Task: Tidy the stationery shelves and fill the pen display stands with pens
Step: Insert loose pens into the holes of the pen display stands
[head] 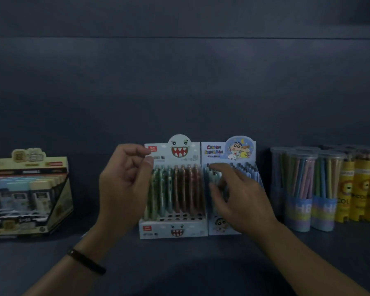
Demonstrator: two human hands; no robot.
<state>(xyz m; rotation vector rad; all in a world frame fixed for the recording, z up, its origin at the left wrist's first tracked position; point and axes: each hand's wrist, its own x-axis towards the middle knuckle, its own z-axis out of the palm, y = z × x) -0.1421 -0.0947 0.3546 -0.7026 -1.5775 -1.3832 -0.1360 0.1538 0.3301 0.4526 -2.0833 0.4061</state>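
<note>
Now, 2 pen stands sit side by side on the shelf (179,263) before you. The monster-face stand (173,228) holds green pens (161,184) and brown pens (186,184), with empty holes (179,216) along its near rows. The stand on its right, headed "Crayon Shinchan" (214,149), holds mint pens (212,176) and blue pens (249,170). Far right, clear tubs (299,189) marked "HB" hold pencils, beside yellow lion tubes (361,189). Your left hand (124,180) hangs before the green pens, fingers curled, thumb at forefinger; whether it pinches anything, you cannot tell. Your right hand (244,197) is spread over the mint pens, fingertips among them; its grip is too blurred to tell.
</note>
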